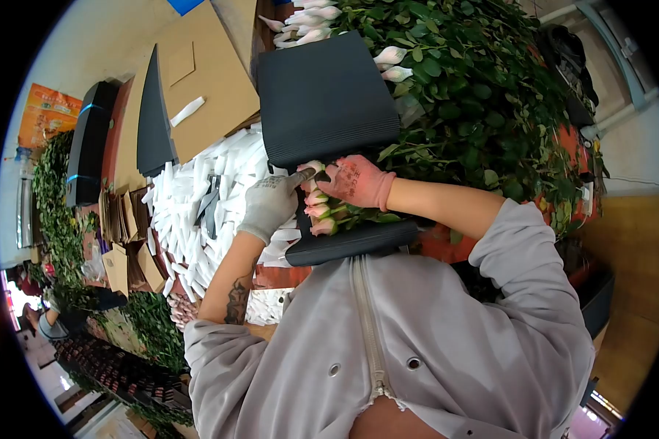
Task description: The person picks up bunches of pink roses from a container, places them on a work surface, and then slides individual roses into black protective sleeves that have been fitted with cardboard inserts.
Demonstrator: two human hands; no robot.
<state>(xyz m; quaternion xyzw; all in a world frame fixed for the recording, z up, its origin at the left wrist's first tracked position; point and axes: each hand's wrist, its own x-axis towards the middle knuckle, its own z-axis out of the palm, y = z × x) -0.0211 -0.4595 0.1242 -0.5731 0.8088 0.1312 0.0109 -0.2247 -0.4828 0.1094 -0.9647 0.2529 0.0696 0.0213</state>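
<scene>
My left hand (271, 203), in a greyish-white glove, has its fingers together at a pale rose (313, 167). My right hand (359, 183), in a pink-stained glove, is closed at the same rose from the other side; its fingertips are partly hidden. Just below the hands, several pink roses (319, 210) lie in a row, heads to the left and leafy stems to the right. They rest on black corrugated sheet (351, 243) at the table edge nearest me. A larger black corrugated sheet (326, 95) lies just beyond my hands.
White foam sleeves (190, 205) are heaped left of my hands. Cardboard sheets (212, 80) lie behind them, with one loose sleeve on top. Leafy rose stems (476, 95) are piled at the right, some heads wrapped in white netting (392, 55). Another person (51, 322) is at far left.
</scene>
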